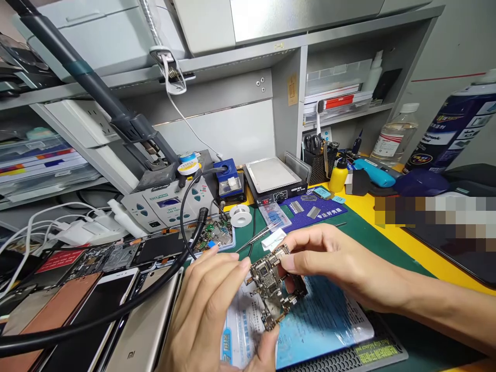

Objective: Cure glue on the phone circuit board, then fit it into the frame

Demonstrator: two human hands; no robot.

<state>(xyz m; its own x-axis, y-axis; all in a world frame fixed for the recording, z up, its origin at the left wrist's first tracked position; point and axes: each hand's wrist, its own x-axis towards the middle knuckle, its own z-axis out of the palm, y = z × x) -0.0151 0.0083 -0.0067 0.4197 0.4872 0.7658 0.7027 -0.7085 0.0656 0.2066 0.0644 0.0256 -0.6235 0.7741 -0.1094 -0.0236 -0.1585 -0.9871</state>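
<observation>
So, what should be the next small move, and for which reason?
Perhaps lower the phone circuit board onto the blue-and-white packet: the left grip and right grip hold it tilted, and the packet lies beneath, so it could rest there.

The circuit board (267,279) is dark grey with silver and gold bits. The packet (325,325) below is bright blue on the right, white on the left. The near pad (337,357) has a dark honeycomb pattern and yellow writing. The mat (368,237) is green, the table (387,225) yellow. One near left phone (143,325) is gold. The far right spray can (451,129) is dark blue and white.
</observation>
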